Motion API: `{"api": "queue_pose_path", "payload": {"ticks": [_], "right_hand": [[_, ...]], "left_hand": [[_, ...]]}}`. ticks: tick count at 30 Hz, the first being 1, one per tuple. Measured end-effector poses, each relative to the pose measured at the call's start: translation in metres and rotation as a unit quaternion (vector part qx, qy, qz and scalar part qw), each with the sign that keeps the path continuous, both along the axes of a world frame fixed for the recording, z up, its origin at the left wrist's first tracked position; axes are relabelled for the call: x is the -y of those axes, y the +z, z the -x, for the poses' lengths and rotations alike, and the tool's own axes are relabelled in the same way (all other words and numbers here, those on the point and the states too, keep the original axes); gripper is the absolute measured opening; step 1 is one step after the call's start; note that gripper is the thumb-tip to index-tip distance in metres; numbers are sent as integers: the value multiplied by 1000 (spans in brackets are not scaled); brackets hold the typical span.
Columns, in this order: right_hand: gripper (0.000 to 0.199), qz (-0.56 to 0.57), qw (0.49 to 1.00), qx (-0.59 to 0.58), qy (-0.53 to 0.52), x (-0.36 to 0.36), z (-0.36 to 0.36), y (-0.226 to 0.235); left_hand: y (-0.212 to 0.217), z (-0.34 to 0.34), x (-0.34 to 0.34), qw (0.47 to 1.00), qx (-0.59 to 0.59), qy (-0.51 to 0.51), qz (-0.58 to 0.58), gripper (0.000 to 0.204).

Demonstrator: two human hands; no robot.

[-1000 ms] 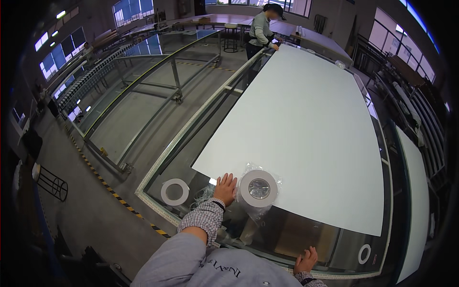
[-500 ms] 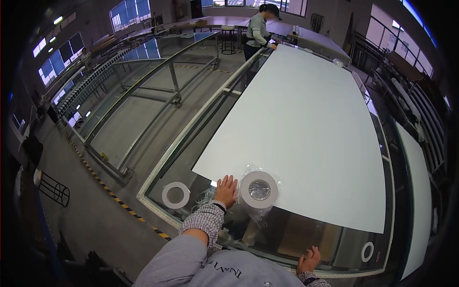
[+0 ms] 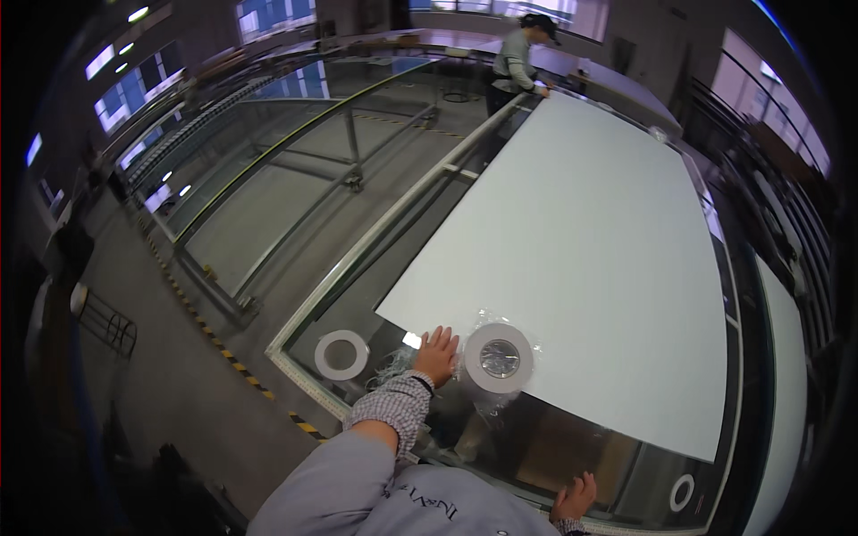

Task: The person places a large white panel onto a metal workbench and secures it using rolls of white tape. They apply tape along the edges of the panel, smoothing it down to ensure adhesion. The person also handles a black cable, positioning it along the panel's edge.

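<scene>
A large pale sheet [image 3: 581, 259] lies over a glass-topped table [image 3: 617, 438]. At the sheet's near left edge, my left hand [image 3: 436, 355] rests flat with fingers stretched out and nothing held. Just right of it sits a wide roll of white tape [image 3: 479, 380] on crumpled clear plastic, overlapping the sheet's edge. To the left of that hand a second tape roll [image 3: 356, 357] lies on the glass, with a tangle of thin clear strips [image 3: 391, 364] between. My right hand [image 3: 575, 497] is at the table's near edge, fingers apart, holding nothing.
A co-worker [image 3: 518, 67] stands at the table's far left corner, one hand near the sheet. A smaller white ring [image 3: 682, 492] lies at the near right corner. Left stands a metal-framed glass table [image 3: 349, 134]; at right, another pale panel [image 3: 782, 375]. Striped tape [image 3: 223, 353] marks the floor.
The whole view has shifted, so the table appears slightly farther right and lower. Both hands keep about the same places on the table. The co-worker leans a little more over the corner.
</scene>
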State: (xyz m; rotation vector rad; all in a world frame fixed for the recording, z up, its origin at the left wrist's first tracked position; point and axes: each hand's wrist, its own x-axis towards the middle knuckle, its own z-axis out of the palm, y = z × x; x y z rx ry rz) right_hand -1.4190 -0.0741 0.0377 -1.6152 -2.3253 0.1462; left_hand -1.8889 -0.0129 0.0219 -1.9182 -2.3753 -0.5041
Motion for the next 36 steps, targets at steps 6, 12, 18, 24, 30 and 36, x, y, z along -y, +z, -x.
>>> {"api": "queue_pose_path", "payload": {"ticks": [6,12,18,24,30,36], "right_hand": [[35,-111,991,41,55,-10,15,11],[31,-156,984,54,60,-17,6,-9],[30,-172,981,63,62,-17,4,-9],[35,-27,998,34,46,-13,23,29],[34,-22,999,33,16,-10,21,23],[35,-3,1000,7,12,-9,16,21]], "left_hand": [[-9,-1,-1,1000,7,8,2,47],[-10,-1,4,1000,-6,18,-19,45],[-4,-3,1,1000,12,13,-9,44],[-13,0,1,1000,12,12,-14,46],[-7,2,0,1000,5,2,-5,46],[-11,-1,-1,1000,12,5,-14,45]]}}
